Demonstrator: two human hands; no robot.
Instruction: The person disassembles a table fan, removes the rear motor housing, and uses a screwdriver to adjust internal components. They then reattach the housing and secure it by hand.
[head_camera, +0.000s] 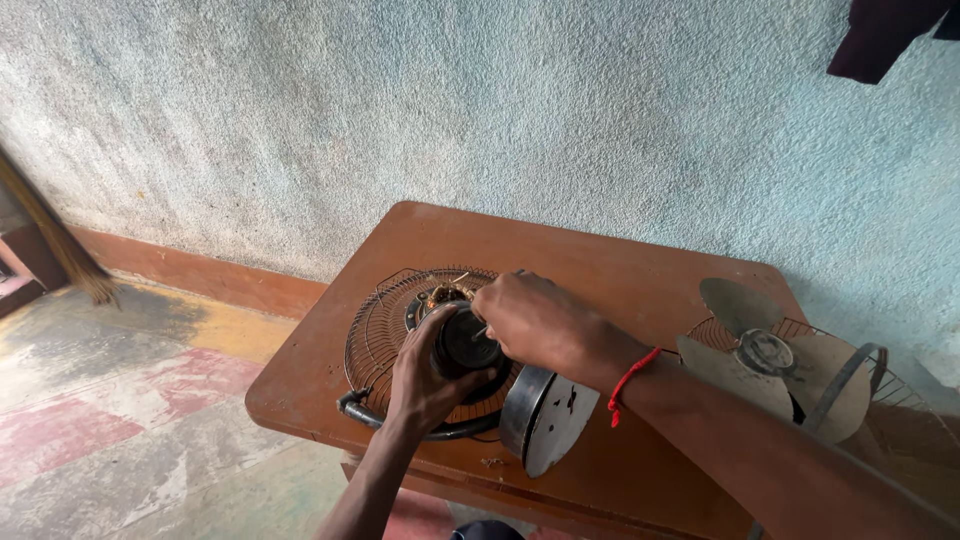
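Head view: left hand (425, 375) clamped around one black motor (465, 345); right hand (535, 318) pinching its top; two wire guards (385, 335), one three-blade propeller (765, 350).

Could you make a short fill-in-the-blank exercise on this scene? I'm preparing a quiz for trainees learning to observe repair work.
1. The left hand grips the black fan motor, which sits on a round wire ____ lying flat on the table.
2. The right hand wears a ____ thread at the wrist.
3. The metal fan blades lie at the table's ____ end.
4. The table is made of brown ____.

Missing words: grille; red; right; wood
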